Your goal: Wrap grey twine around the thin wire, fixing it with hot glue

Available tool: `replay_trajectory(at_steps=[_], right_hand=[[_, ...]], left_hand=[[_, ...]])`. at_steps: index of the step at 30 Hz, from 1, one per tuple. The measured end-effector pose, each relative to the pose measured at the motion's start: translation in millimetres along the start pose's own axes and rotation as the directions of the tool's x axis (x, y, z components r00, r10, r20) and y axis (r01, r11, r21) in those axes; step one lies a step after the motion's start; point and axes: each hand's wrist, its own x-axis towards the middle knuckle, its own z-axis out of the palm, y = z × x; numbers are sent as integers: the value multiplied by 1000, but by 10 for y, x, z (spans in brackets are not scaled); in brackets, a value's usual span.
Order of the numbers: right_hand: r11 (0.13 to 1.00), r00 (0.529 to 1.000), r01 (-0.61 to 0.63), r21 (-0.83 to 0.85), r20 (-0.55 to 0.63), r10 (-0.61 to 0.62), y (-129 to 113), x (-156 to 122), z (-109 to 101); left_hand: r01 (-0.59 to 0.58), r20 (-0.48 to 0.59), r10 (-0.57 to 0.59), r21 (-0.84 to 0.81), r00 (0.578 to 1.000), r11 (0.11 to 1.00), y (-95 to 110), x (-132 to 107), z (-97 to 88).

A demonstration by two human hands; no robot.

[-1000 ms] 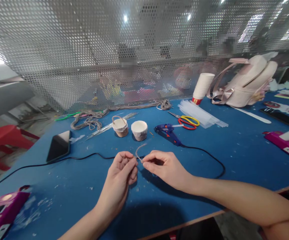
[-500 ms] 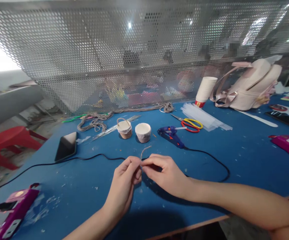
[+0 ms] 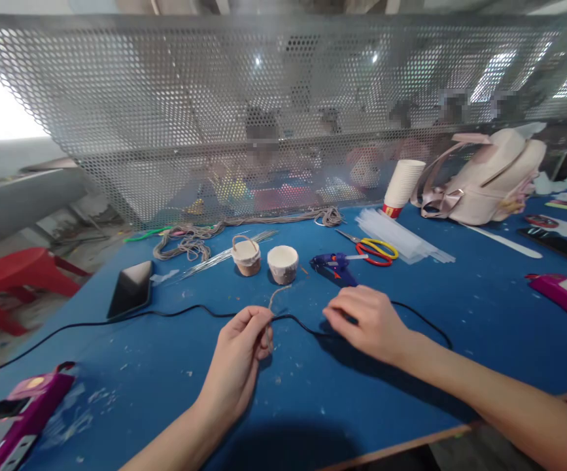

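Head view: here we see the table from above, and a few parts are hidden or cut off. Our right hand (image 3: 369, 324) covers the bottom end of the blue glue gun (image 3: 335, 263), and we cannot tell if the two touch. The black cord (image 3: 175, 312) goes behind both hands, so we lose bits of it. The purple power strip (image 3: 35, 412) on the left is cut off by the edge of the view. Behind the metal screen (image 3: 165, 124), the people are a blur, hard to make out. The short string (image 3: 274, 298) is over the blue table (image 3: 165, 386), in the middle, with its near part hidden in the fingers of our left hand (image 3: 239, 350). Its long way runs away from us, and it bends over to the right like a hook. Its thin tip points toward the white cup (image 3: 283, 267) and ends just in front of it. Left of that cup is a little bucket (image 3: 248, 258) with a looped handle, standing upright. Our left hand is pinched tight, thumb against first finger, with the string between them, and its other fingers are curled in. Our right hand is well apart from the left one, its fingers bent in a loose curl. We cannot tell if its fingertips meet or hold anything.
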Motion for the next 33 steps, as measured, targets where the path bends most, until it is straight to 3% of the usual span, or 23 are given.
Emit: replay_trajectory(at_steps=[2,5,8,10,17,22,25,27,30,33], right_hand=[[964,970,-231,-129,50,239,204,5,-50],[844,846,-497,-202,102,523,444,85,-61],[748,724,-661,-60,210,657,575,209,4],[705,682,-709,26,283,675,614,277,66],[635,663,-746,200,310,681,666,316,206],[588,657,-753,297,273,703,663,301,170],[551,665,-739,389,287,690,496,290,27],[514,694,-704,490,323,643,315,271,-86],[541,754,-650,533,364,547,38,219,-198],[567,779,-626,535,403,480,-135,155,-208]], left_hand=[[2,4,-2,-14,1000,1000,7,10,-7],[7,4,-7,-26,1000,1000,5,22,-17],[9,11,-9,-39,1000,999,-2,30,-34],[16,22,-14,-57,1000,998,-8,40,-47],[80,12,-79,-107,997,991,-39,118,-56],[88,15,-87,-129,996,988,-38,137,-60],[82,13,-81,-135,997,987,-21,120,-64],[78,1,-79,-140,997,987,-9,111,-64],[74,-15,-77,-149,997,986,6,109,-59],[70,-13,-73,-153,997,986,17,109,-49]])
